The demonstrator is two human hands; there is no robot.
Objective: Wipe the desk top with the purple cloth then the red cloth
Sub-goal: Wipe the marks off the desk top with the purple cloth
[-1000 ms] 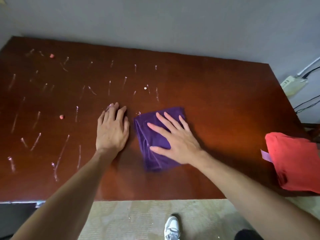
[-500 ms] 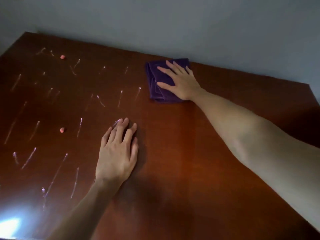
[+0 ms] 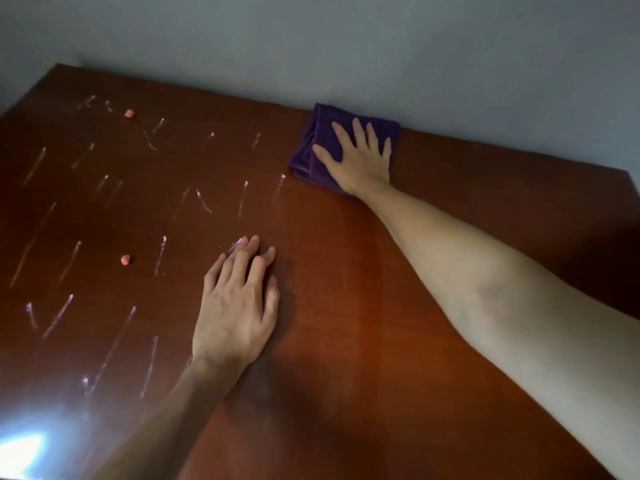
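folded purple cloth farther right now

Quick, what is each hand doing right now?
Left hand: open, flat on the desk, holding nothing.
Right hand: open, fingers spread, pressing the purple cloth down.

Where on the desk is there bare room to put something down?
Free: the desk top between the left hand and the right forearm, and beyond that forearm. Crowded: left of the left hand, white streaks and two pink bits; purple cloth under the right hand.
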